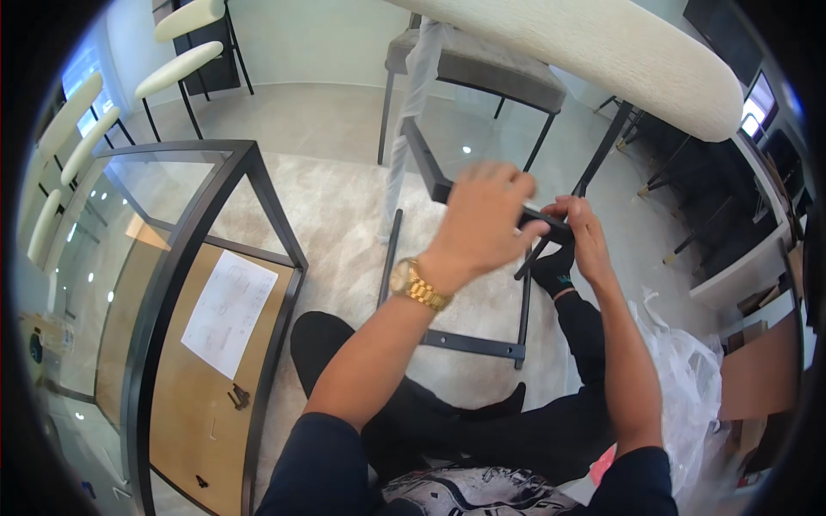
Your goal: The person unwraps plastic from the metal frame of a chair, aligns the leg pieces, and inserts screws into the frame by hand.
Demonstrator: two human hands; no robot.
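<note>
My left hand (484,215), with a gold watch (419,285) on its wrist, is wrapped over a bent black metal bar (422,160); the hand is slightly blurred. At the bar's right end, my right hand (585,236) closes its fingers and thumb around it. Behind and below the bar stand black metal legs, joined low down by a black crossbar (473,344) with holes. Above them juts a long cream padded cushion (594,56). White film (419,82) wraps one leg. Whether the bar touches the legs is hidden by my hands.
To my left is a black-framed glass table (153,344) with a paper sheet (229,311), bolts (238,396) and a hex key (213,429) on its wooden shelf. A grey bench (482,73) stands ahead. Clear plastic bags (684,378) lie right, near cardboard (757,374).
</note>
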